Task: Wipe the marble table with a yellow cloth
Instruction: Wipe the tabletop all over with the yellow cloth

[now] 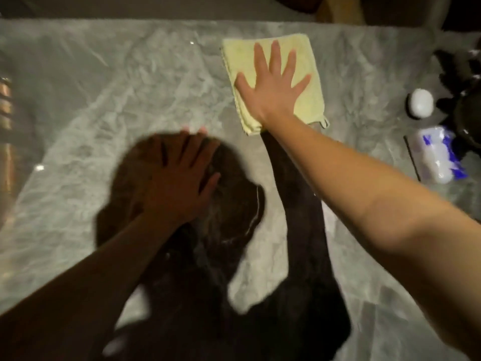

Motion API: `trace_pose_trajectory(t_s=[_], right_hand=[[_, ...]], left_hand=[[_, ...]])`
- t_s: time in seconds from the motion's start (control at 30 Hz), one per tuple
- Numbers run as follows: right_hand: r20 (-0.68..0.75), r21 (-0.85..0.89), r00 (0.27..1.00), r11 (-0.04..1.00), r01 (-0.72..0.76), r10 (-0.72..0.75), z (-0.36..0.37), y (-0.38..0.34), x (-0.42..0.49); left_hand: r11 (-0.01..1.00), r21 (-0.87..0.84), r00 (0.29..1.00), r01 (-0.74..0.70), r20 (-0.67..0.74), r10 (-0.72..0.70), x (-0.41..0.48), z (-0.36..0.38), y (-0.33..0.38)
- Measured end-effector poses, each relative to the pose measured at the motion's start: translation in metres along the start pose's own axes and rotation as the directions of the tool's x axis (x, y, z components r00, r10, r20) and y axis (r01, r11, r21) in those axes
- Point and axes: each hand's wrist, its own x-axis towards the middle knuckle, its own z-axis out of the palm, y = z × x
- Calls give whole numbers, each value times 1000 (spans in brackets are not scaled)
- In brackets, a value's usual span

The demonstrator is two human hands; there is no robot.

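A folded yellow cloth (307,100) lies flat on the grey marble table (130,100), toward the far side and right of the middle. My right hand (273,84) presses on it with the palm down and all fingers spread straight. My left hand (177,178) rests flat on the marble nearer to me, fingers straight, lying in the dark shadow of my head. The cloth's lower left corner is hidden under my right wrist.
At the right edge stand a small white round container (421,102), a white and blue plastic packet (440,157), a thin dark stick (411,157) and dark objects (466,113). A copper-coloured item (6,121) sits at the far left. The table's far edge (156,20) runs along the top.
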Motion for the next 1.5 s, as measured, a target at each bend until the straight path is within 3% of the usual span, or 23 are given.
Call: trace_pose_trajectory(t_s=[0.17,0.4,0.47,0.57,0.63,0.8,0.97,1.2,1.5], right_hand=[[5,-27,999,999,43,-42,-3,-38,62],[12,-72,986,983,170,-169,2,-24,1],[30,-84,980,977,196,-195,6,-18,-43],[18,-64,981,979,196,-195,15,-2,-130],[-2,-59,982,981,187,-188,24,7,-200],[58,-80,988,986,146,-142,43,20,-403],[101,-105,992,990,91,-81,60,11,-522],[62,-64,998,998,-1,5,56,-11,-465],[-39,28,999,999,23,-22,39,-69,-172]], left_hand=[[1000,-8,999,16,29,-16,3,2,-2],[998,-58,998,15,-62,-19,-1,3,-3],[995,-93,995,21,-92,-30,0,4,-1],[958,-279,988,65,-119,-102,0,0,2],[947,-321,991,18,-118,-59,-13,-3,0],[976,-119,984,-181,-13,180,-67,-8,-25],[988,-28,988,-150,37,151,-90,-19,-94],[996,-4,996,-88,-18,88,-92,-18,-110],[1000,-20,999,14,45,-13,-91,-23,-111]])
